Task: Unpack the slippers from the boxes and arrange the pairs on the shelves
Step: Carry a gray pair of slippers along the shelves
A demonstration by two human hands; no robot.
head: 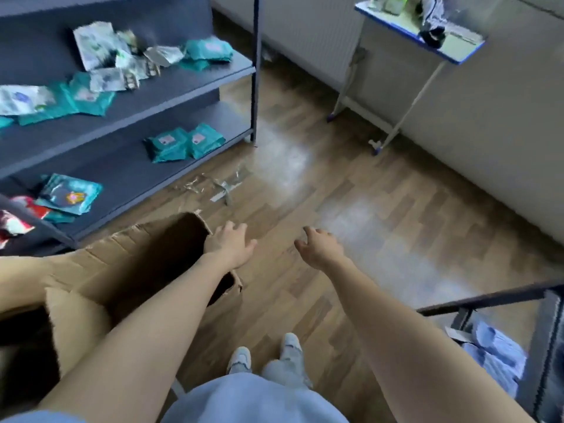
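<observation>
The cardboard box stood open on the floor beside the shelves. Its inside was dark, so I could not tell whether any slippers lay in it. The left grip — a bare hand — hovered at the far corner of the box's torn rim, fingers spread and released, holding nothing. Whether it touched the cardboard was not clear in the blur. The right grip was released too, fingers loosely apart above the bare floor, apart from the box. Teal packets, probably the packed slippers, lay on the shelves, some flat and some in an untidy heap. Such packets are likely light, soft and a little slippery in their film, so it seems better to take one flat between thumb and fingers than to squeeze it. The box looked light but floppy at its torn flaps — a hold on the firm side wall would be safer.
</observation>
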